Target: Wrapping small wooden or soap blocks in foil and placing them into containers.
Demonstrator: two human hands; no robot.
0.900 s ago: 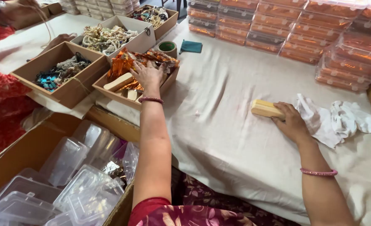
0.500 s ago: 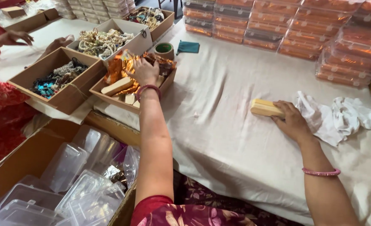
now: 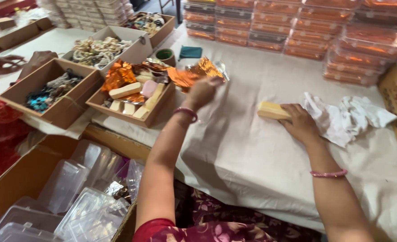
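My left hand (image 3: 203,92) is lifted over the white cloth and pinches a shiny orange foil sheet (image 3: 198,71), just right of a shallow cardboard tray (image 3: 156,114) that holds pale bars and more orange foil. My right hand (image 3: 299,123) rests on the cloth with its fingers on the end of a pale yellow rectangular bar (image 3: 270,110). Crumpled white cloth (image 3: 346,118) lies just right of that hand.
Cardboard boxes of beaded items (image 3: 50,89) and pale ornaments (image 3: 97,47) stand at the left. A green tape roll (image 3: 165,55) and a teal pouch (image 3: 190,51) lie behind. Stacked orange-filled clear boxes (image 3: 324,31) line the back. Empty clear plastic boxes (image 3: 73,197) fill a carton below. Another person's hands (image 3: 10,62) work at far left.
My left hand has come out of the tray with an orange foil sheet and moved right over the cloth. My right hand stays on the bar.
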